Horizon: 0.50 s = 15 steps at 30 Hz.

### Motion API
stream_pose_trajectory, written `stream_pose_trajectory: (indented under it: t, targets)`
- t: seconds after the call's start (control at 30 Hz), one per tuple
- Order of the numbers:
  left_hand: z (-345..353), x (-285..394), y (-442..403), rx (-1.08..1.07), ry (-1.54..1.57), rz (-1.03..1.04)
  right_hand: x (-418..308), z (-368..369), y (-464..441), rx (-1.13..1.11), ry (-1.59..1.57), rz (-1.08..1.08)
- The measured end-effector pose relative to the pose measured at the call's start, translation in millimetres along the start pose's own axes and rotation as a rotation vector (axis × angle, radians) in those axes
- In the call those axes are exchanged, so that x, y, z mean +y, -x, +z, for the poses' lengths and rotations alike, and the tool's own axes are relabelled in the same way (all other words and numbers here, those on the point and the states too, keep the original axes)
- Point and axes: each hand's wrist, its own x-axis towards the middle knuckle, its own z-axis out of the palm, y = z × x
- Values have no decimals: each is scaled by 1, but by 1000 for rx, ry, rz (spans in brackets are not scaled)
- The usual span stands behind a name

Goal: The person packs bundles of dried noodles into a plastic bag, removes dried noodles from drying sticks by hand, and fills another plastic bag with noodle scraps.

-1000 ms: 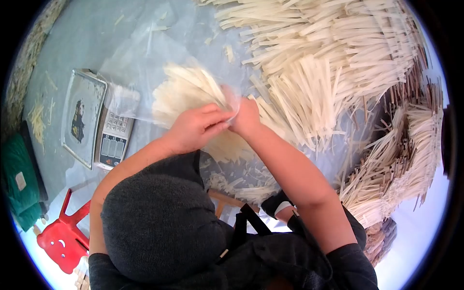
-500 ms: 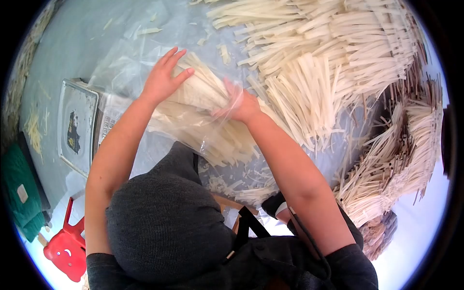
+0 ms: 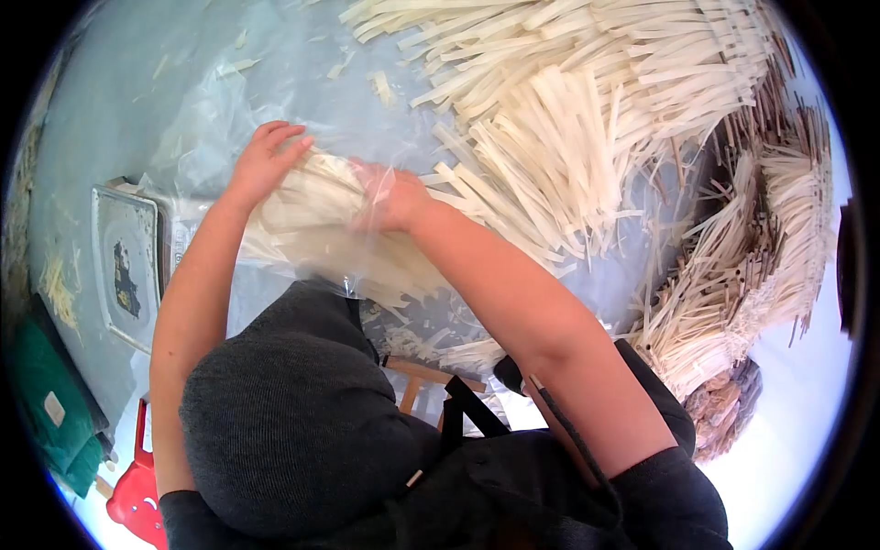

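Long, flat, ribbon-like strips, creamy white and dry-looking, make up most of what lies about. A broad heap [image 3: 605,55] of them spreads over the grey surface [image 3: 101,110], layered in overlapping rows with ragged ends, and a looser fan [image 3: 550,147] splays out just beside it. Farther to the right, a bank [image 3: 724,302] of strips is threaded with thin brown rods, rough and bristly in texture. The clear plastic bag [image 3: 220,110] is thin, wrinkled film that catches the light in shiny creases. The scale [image 3: 128,266] has a rectangular metal pan, its dull face marked by a dark, worn patch. A red stool [image 3: 137,500] of smooth molded material and a folded green cloth-like bundle [image 3: 50,403] sit at the lower left.

The bundle of strips [image 3: 321,188] lies between the two hands, slanting, with the film around it; more strips show blurred through the plastic below, close to the dark-clad knee [image 3: 284,394].

The left hand [image 3: 268,163] rests at the bundle's far end, its grip loose: fingers slightly bent, thumb held apart, plastic beneath the palm. The right hand [image 3: 394,197] has its grip closed around the opposite end, fingers above and thumb below, with film across the fingertips. Blur and glare hide how firmly it presses, and whether those fingers are inside the bag cannot be told.
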Motion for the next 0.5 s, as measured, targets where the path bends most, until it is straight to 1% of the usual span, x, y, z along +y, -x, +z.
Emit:
stream_pose_trajectory:
  t: [0.07,0.17,0.23,0.3,0.37,0.4,0.47,0.5]
  targets:
    - [0,4,-5,-18,13,-11,6,-6,7,54,48,17]
    - [2,4,-7,13,18,0,18,-39,48,50,12,29]
    - [0,0,-11,-10,66,-15,53,-26,81,495,-110,-99]
    - [-1,-3,-13,-39,90,-18,76,-15,115,757,-217,-25]
    - [0,-7,-16,-66,117,-17,104,18,141,784,-506,296]
    - [2,-11,-18,-81,126,-12,101,23,146,786,-501,297]
    - [3,-12,-19,-104,134,0,91,34,148,546,-1186,805]
    - [-1,-9,-17,-161,216,-35,81,43,140,516,-1307,755]
